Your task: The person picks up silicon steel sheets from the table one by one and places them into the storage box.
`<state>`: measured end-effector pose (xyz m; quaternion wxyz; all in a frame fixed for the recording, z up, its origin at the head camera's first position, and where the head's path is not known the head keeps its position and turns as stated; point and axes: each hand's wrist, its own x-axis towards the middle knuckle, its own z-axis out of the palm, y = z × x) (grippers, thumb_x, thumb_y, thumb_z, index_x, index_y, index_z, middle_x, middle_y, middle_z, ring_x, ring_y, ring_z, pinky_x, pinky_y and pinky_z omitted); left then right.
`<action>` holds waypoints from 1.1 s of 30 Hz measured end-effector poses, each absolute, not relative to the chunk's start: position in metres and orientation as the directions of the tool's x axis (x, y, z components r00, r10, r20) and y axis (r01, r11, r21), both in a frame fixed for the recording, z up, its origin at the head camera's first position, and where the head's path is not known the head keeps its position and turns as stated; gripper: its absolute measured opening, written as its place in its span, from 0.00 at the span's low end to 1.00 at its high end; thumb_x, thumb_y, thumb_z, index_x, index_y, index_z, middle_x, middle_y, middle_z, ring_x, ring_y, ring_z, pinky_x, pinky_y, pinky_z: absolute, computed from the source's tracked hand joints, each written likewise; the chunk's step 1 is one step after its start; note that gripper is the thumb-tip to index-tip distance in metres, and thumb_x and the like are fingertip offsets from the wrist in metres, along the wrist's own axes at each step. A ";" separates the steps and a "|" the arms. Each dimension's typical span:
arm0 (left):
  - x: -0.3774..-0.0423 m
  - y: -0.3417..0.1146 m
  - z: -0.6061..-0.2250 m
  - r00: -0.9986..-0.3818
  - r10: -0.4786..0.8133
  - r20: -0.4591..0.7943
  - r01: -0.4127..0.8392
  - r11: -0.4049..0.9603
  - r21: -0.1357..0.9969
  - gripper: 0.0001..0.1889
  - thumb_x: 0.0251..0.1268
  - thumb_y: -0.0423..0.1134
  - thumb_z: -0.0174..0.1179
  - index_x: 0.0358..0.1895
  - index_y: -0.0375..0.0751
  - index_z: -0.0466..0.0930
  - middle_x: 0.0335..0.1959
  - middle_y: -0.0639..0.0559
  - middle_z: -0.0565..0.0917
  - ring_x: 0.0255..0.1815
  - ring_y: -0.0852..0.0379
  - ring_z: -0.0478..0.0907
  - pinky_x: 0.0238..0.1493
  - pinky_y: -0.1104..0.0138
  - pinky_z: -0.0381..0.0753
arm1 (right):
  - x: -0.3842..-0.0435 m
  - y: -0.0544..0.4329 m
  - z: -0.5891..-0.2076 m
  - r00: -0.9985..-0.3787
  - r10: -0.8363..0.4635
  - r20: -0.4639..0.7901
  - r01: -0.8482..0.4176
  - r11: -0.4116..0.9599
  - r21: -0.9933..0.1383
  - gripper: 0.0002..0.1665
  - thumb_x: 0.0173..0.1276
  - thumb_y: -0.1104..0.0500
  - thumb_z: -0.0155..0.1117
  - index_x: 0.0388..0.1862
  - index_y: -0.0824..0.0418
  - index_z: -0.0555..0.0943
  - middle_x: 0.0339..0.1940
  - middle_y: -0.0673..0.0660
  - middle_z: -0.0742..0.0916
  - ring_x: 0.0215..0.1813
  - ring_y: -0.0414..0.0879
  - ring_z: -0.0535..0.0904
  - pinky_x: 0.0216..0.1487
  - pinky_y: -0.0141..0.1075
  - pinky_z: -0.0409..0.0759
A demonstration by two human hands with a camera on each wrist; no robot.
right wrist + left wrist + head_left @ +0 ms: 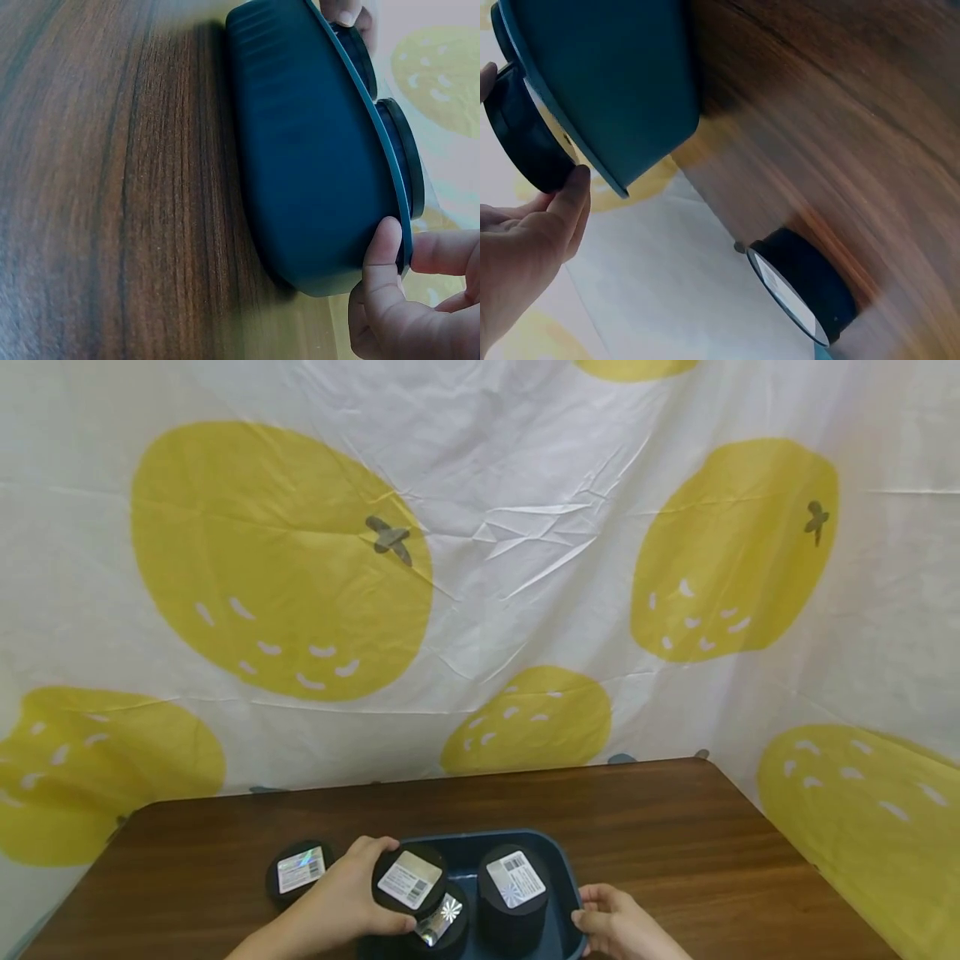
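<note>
My left hand (348, 889) grips a round black tub (409, 878) with a white barcode label, its thumb and fingers on opposite sides. The tub is held over the left part of a dark blue bin (315, 150); in the left wrist view it shows at the height of the bin's rim. Partly hidden under it is another black tub (450, 931) with a shiny label. Farther right in the bin stands a tall black tub or stack (513, 902), label up. With thumb and fingers, my right hand (611, 922) pinches the bin's right rim.
Left of the bin, a further labelled black tub (300, 870) sits on the brown wooden table (637, 802), partly behind my left hand. A white cloth with yellow fruit prints (525, 560) hangs along the table's back and right sides.
</note>
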<state>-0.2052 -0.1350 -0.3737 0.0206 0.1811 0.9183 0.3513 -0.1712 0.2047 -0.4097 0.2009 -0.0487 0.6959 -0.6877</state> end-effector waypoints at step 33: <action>-0.210 -0.117 -0.392 -0.854 0.513 0.082 0.458 0.669 0.586 0.46 0.30 0.51 0.77 0.55 0.29 0.68 0.46 0.44 0.71 0.42 0.52 0.70 0.41 0.57 0.77 | -0.173 0.205 -0.412 -0.923 -0.342 -0.177 0.181 0.021 -0.983 0.26 0.61 0.66 0.54 0.52 0.82 0.59 0.33 0.57 0.75 0.30 0.42 0.72 0.30 0.29 0.76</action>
